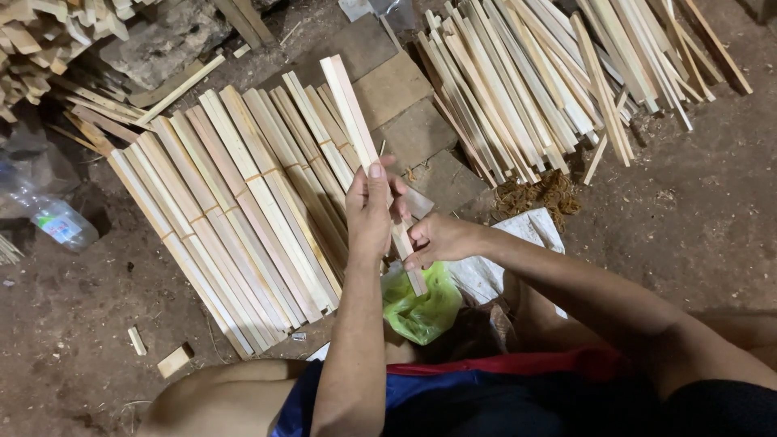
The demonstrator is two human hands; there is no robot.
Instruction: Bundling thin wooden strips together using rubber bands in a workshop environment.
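Pale cream wooden slats (243,202) banded with tan ties lie on dark brown dirt floor (65,324), beside a lime-green plastic bag (421,307), a clear plastic bottle (53,218) with blue-and-white label, and red-trimmed blue shorts (486,380).

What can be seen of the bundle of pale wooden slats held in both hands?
The bundle of pale wooden slats is a few long, flat, light strips stacked face to face. It slants from upper left to lower right above the tied slat bundles on the dirt floor. The left hand grips its middle, thumb along the top; the right hand pinches it lower down. Its lower end sits over a green plastic bag.
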